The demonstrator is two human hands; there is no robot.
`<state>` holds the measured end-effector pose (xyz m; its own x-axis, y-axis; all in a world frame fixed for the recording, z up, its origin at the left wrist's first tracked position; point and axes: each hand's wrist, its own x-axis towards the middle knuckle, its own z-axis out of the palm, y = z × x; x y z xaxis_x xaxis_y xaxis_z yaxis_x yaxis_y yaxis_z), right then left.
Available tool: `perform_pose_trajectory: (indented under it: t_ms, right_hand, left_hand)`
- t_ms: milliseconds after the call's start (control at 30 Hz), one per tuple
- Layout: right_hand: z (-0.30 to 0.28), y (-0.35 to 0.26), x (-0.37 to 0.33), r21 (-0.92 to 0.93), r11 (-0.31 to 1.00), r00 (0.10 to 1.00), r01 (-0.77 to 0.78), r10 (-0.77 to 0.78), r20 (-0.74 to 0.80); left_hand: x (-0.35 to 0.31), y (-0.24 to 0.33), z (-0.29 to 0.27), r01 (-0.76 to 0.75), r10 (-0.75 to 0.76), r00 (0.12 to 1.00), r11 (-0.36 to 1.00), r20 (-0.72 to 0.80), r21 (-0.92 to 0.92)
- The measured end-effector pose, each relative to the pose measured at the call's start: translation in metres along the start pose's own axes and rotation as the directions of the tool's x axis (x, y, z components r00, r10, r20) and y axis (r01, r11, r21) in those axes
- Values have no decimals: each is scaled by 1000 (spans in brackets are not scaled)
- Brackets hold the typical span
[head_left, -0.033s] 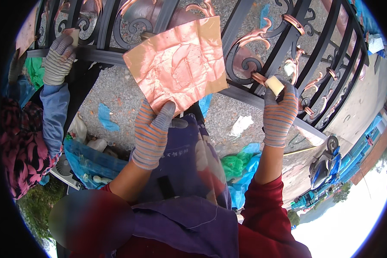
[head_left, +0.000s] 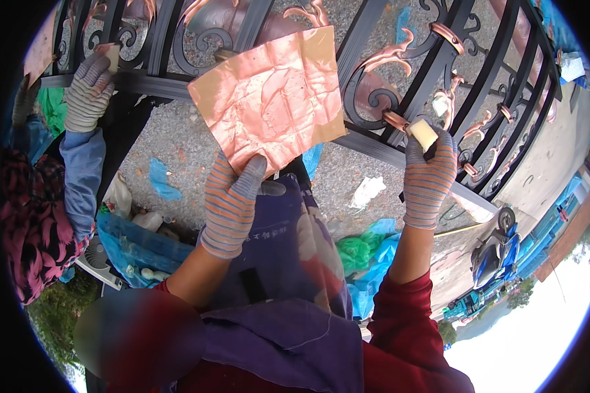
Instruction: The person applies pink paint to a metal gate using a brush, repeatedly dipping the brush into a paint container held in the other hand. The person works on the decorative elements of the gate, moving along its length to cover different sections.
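Observation:
My left hand (head_left: 235,206), in a striped glove, pinches the lower corner of a creased cardboard sheet (head_left: 278,98) smeared with copper-coloured paint. My gloved right hand (head_left: 429,173) grips a small pale yellow sponge (head_left: 423,134) between thumb and fingers. It is close beside a copper-coloured collar (head_left: 394,120) on the black metal railing (head_left: 377,149). Scrolls and leaf shapes on the railing are also copper-coloured, such as the leaf ornament (head_left: 388,57). Part of the railing is hidden behind the cardboard.
At the left, a co-worker's gloved hand (head_left: 90,88) holds another sponge (head_left: 109,56) against the railing. Blue netting (head_left: 128,245) and green plastic (head_left: 357,252) lie about below. A scooter (head_left: 495,255) stands at the right. White scrap (head_left: 367,191) lies on the ground.
My right hand has shifted slightly right and down with the sponge, a little off the collar. The cardboard in my left hand has barely moved.

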<state>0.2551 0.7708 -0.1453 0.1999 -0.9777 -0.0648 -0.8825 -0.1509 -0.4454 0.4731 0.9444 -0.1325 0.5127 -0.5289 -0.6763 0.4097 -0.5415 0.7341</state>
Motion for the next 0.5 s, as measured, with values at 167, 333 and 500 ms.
perform_pose_trajectory:
  t_ms: [167,333,500]
  right_hand:
    - [9,-21,1,-112,980,985,164,-156,74]
    - [5,-8,4,-123,985,993,118,-115,31]
    - [-8,-2,0,45,997,998,70,-70,-4]
  left_hand:
    - [1,-6,6,-109,108,993,994,-37,-19]
    - [-5,-9,3,-78,79,997,996,-26,39]
    - [-1,-40,-12,-60,60,998,998,-9,32]
